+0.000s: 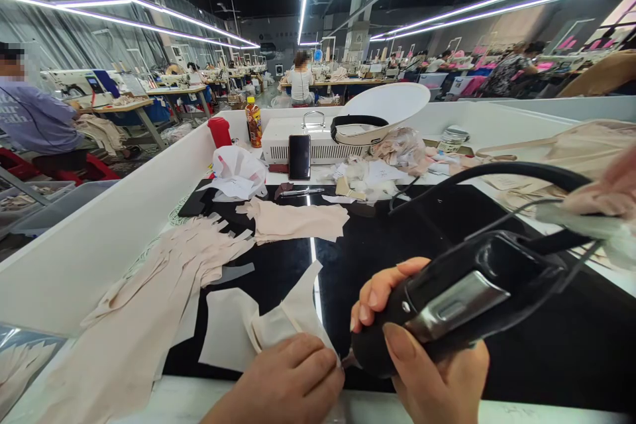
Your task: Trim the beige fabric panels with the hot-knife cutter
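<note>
My right hand [422,351] is wrapped round a black handheld power tool [462,305] with a silver panel and a cable at its rear. The tool's narrow metal tip points left, close to my left fingertips. My left hand [293,377] pinches the near edge of a cream fabric piece [293,308], its thumb mostly hidden. This fabric lies partly over a paler flat piece [226,324] on the glossy black board [546,351]. Left of it spreads a layered stack of beige fabric pieces [144,311].
Farther back lie more beige pieces [298,220], a phone [299,158] propped against a white vented box [278,142], a bottle [253,122] and a plastic bag [241,172]. The black cable [517,169] arches at right, beside a blurred hand [613,189]. White walls [124,232] border the table.
</note>
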Action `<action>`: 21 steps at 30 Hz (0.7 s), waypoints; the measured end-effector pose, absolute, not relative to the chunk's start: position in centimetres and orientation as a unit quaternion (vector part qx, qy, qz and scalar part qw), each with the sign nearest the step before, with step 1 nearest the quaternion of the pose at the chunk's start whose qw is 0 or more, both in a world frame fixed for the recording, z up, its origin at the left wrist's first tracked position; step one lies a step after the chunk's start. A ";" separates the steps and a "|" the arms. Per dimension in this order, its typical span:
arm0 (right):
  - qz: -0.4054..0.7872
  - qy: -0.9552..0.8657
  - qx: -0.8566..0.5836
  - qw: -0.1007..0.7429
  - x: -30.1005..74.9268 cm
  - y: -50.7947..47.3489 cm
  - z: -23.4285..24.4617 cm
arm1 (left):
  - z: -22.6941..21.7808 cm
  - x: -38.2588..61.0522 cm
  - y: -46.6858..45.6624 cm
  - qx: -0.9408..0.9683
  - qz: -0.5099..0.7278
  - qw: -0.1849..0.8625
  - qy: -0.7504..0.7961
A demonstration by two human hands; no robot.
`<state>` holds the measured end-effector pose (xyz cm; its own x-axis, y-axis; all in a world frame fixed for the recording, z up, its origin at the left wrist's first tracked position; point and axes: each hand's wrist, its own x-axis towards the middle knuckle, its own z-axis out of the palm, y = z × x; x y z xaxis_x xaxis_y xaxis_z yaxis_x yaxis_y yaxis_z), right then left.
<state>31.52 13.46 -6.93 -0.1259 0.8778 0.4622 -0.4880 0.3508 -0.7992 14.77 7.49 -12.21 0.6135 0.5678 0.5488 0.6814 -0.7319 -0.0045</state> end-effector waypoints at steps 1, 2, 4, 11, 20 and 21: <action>0.539 -0.523 -0.187 0.633 31.5 13.4 -6.9 | -12.3 14.6 7.5 -0.894 -0.259 0.096 -0.354; 0.541 -0.521 -0.188 0.633 31.4 13.3 -6.8 | -12.4 14.4 7.5 -0.894 -0.253 0.089 -0.358; 0.544 -0.507 -0.198 0.639 31.2 13.0 -6.5 | -12.7 14.1 7.5 -0.893 -0.245 0.090 -0.367; 0.555 -0.483 -0.219 0.641 31.3 12.7 -6.4 | -13.1 14.1 7.7 -0.882 -0.251 0.079 -0.391; 0.548 -0.500 -0.198 0.641 31.8 13.8 -6.8 | -13.5 14.2 7.4 -0.874 -0.278 0.080 -0.391; 0.546 -0.495 -0.199 0.645 31.7 13.8 -6.8 | -13.6 14.2 7.3 -0.873 -0.280 0.082 -0.390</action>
<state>31.71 13.85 -6.76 -0.0872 0.9028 0.4212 -0.5077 0.3235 -0.7985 14.20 7.26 -13.58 0.5387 0.6353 0.5534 0.7270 -0.6824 0.0757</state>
